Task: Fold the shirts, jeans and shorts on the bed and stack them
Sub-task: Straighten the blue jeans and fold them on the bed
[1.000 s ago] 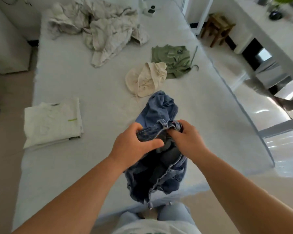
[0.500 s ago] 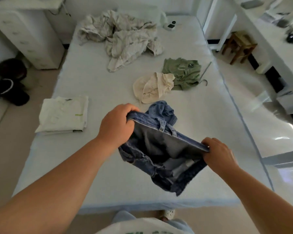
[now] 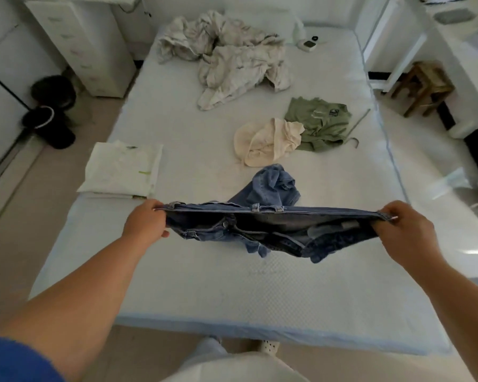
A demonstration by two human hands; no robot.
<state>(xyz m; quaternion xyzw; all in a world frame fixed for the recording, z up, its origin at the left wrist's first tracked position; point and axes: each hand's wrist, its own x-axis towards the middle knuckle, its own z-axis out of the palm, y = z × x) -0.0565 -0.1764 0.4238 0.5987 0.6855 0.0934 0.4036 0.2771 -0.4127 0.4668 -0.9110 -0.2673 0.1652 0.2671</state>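
jeans (image 3: 273, 230) step: my left hand (image 3: 145, 223) and right hand (image 3: 404, 230) pinch the waistband ends taut; next, lay flat toward 12 o'clock on the bed (image 3: 204, 285), legs aligned.

The left hand (image 3: 145, 223) and right hand (image 3: 406, 231), together a second ago, are now holding the jeans (image 3: 273, 230) waistband stretched wide above the bed (image 3: 232, 285).
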